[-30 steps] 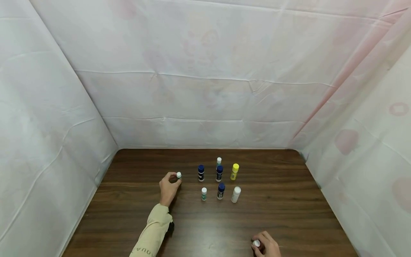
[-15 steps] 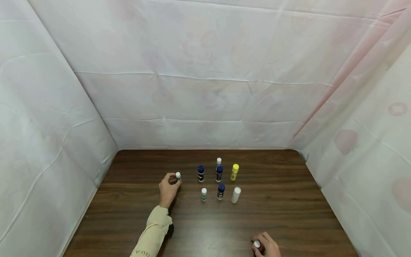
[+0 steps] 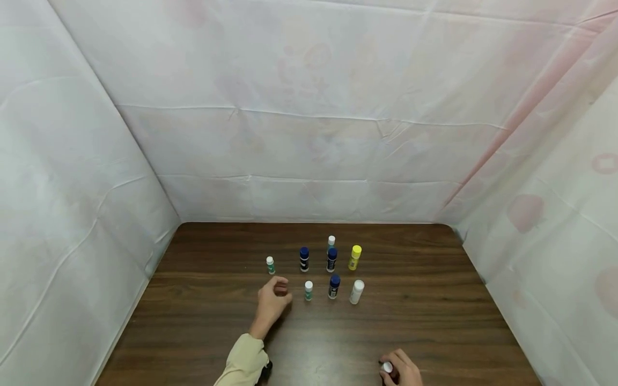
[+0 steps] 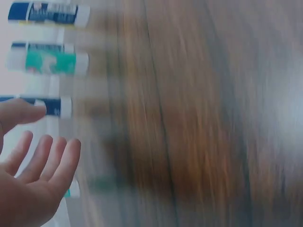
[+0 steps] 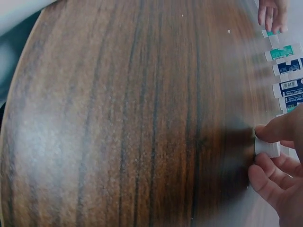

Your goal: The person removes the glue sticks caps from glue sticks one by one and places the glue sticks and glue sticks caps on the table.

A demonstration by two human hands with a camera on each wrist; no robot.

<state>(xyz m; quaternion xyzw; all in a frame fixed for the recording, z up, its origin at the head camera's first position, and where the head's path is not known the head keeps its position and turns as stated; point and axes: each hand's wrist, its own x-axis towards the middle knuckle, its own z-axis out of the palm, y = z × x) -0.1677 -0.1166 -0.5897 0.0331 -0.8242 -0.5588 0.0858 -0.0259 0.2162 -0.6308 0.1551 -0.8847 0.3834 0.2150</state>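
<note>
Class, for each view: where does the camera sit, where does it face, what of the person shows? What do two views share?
Head: on the head, facing forward and down at table and standing tubes; left hand, right hand and left sleeve show.
Left wrist: on that wrist, looking across the blurred table, tubes at picture left; left hand shows.
Right wrist: on that wrist, facing the white object the right hand pinches; left hand shows too.
Shared: head and right wrist show both hands.

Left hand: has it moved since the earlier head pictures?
Yes. Judged against the yellow tube in the head view, the left hand has moved right and toward the person, off the leftmost white-capped green tube it held.
</note>
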